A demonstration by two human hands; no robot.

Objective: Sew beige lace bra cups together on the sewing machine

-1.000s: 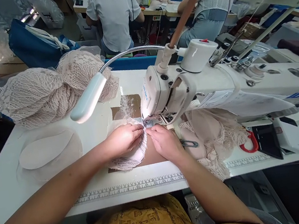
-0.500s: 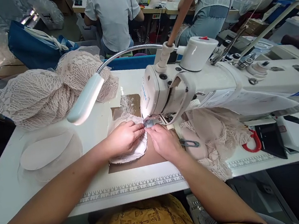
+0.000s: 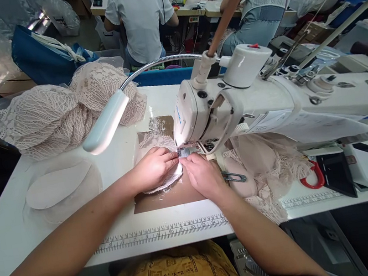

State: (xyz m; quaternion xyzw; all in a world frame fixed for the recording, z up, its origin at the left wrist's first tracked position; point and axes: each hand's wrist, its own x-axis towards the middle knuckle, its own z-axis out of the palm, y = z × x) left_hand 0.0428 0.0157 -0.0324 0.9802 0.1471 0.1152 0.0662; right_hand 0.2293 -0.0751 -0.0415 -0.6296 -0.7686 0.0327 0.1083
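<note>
A pale lace-covered bra cup (image 3: pixel 146 143) lies under the needle end of a white sewing machine (image 3: pixel 197 113). My left hand (image 3: pixel 154 168) rests on top of the cup, its fingers pressed together and gripping the fabric, with the fingertips beside the presser foot. On the cup's right edge, my right hand (image 3: pixel 203 172) pinches the material just in front of the needle. The fingertips of both hands almost meet there. Part of the cup is hidden under my left hand. Beneath it is a brown plate (image 3: pixel 169 200) set on the white table (image 3: pixel 121 226).
Stacked lace cups (image 3: pixel 42 117) sit at the back left, near a lamp (image 3: pixel 106 124). Flat pale pads (image 3: pixel 61 186) lie on the left. At right are more lace pieces (image 3: pixel 259 159), thread snips (image 3: pixel 234 176) and a red handle (image 3: pixel 316 176). Other people work beyond the table.
The cup has shifted away from me and turned under the needle; its near edge now sits higher on the brown plate. Both hands stay in nearly the same place.
</note>
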